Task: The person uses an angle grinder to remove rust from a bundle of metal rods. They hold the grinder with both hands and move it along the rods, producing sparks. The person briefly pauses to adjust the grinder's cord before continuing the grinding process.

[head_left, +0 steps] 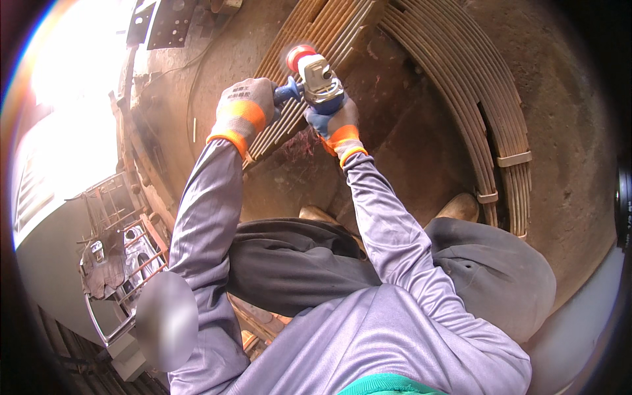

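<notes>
An angle grinder [320,72] with a pale head and blue body is held in both my gloved hands. My left hand [242,108] is closed around its blue side handle [288,91]. Around the rear of the body my right hand [339,120] is wrapped, its fingers partly hidden. The round red attachment [301,56] at the front has a blurred rim. It sits over a row of long rusty steel bars [309,29], some with bright, shiny edges; whether it touches them I cannot tell.
Curved stacks of rusty strips [461,85] with metal clamps [514,159] arc along the right. My boots [460,208] stand on the brown floor [559,118]. A metal-framed rack or chair [125,263] is at the left, and perforated plates [171,25] lie at the far left.
</notes>
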Demonstrator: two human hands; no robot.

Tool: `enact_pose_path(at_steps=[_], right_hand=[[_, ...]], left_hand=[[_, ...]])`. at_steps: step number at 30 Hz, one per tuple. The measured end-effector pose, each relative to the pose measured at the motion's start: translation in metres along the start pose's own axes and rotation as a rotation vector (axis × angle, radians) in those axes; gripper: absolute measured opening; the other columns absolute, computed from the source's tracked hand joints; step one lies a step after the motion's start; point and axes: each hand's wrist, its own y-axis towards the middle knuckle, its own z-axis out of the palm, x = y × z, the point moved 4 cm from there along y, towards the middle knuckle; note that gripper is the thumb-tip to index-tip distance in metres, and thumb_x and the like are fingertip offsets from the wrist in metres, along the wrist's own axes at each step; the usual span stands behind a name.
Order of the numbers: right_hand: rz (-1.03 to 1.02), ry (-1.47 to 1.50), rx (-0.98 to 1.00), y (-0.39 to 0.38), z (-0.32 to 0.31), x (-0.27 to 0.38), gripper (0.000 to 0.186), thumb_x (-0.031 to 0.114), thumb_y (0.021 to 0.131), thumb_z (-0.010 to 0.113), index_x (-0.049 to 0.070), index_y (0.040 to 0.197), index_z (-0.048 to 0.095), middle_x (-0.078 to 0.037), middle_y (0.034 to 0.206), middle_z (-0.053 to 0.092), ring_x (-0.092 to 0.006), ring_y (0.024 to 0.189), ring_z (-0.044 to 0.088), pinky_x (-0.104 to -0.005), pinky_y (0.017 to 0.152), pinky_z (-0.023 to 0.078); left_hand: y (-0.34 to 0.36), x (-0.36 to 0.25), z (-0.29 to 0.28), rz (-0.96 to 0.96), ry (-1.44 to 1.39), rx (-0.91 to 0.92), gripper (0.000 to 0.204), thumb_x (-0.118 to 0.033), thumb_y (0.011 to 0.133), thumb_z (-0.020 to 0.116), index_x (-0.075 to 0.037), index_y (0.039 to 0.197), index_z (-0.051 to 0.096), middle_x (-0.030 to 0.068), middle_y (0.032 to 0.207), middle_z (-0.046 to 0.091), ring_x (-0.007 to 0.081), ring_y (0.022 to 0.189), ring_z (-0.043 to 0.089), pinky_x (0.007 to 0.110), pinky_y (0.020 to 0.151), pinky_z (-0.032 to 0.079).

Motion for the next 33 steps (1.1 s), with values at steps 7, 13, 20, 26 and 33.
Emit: enact_pose_path(at_steps=[7,13,20,26,33], right_hand=[[0.015,-0.025,-0.042,0.005,0.003,-0.006,0.054,0.018,0.068,0.086,0.004,0.119,0.070,-0.013,0.100,0.077,-0.0201,0.090,0.075,-0.0350,0.087,0.059],[0.042,0.022,-0.031,0.002,0.001,-0.004,0.043,0.003,0.070,0.089,0.005,0.109,0.069,0.000,0.091,0.072,-0.0098,0.078,0.069,-0.0300,0.076,0.059],[0.059,0.051,-0.044,0.002,0.002,0.004,0.046,0.007,0.069,0.087,0.004,0.112,0.070,-0.003,0.090,0.074,-0.0118,0.079,0.070,-0.0313,0.077,0.059],[0.091,0.056,-0.085,0.004,0.002,0.008,0.046,0.014,0.066,0.085,0.004,0.109,0.073,-0.008,0.091,0.077,-0.0152,0.081,0.072,-0.0342,0.081,0.059],[0.110,0.090,-0.088,0.004,0.000,0.017,0.047,0.013,0.066,0.086,0.005,0.110,0.072,-0.006,0.090,0.075,-0.0129,0.081,0.070,-0.0332,0.080,0.059]], left_hand=[[-0.002,-0.004,-0.010,-0.004,0.029,0.011,0.027,-0.022,0.093,0.070,-0.015,0.118,0.079,0.0160,0.113,0.078,0.0345,0.105,0.075,0.045,0.095,0.057],[0.002,-0.005,-0.012,-0.016,0.037,0.018,0.027,-0.022,0.093,0.070,-0.016,0.117,0.080,0.0156,0.112,0.078,0.0344,0.104,0.075,0.045,0.094,0.057],[0.006,-0.004,-0.014,-0.007,0.027,0.033,0.025,-0.023,0.092,0.071,-0.018,0.116,0.081,0.0152,0.111,0.078,0.0334,0.104,0.075,0.045,0.094,0.057],[0.010,-0.003,-0.016,-0.036,0.035,0.020,0.026,-0.025,0.091,0.072,-0.018,0.115,0.081,0.0141,0.110,0.079,0.0322,0.104,0.075,0.044,0.094,0.057],[0.012,-0.009,-0.024,-0.044,0.069,0.024,0.027,-0.025,0.090,0.074,-0.018,0.115,0.081,0.0139,0.108,0.079,0.0321,0.103,0.076,0.044,0.093,0.057]])
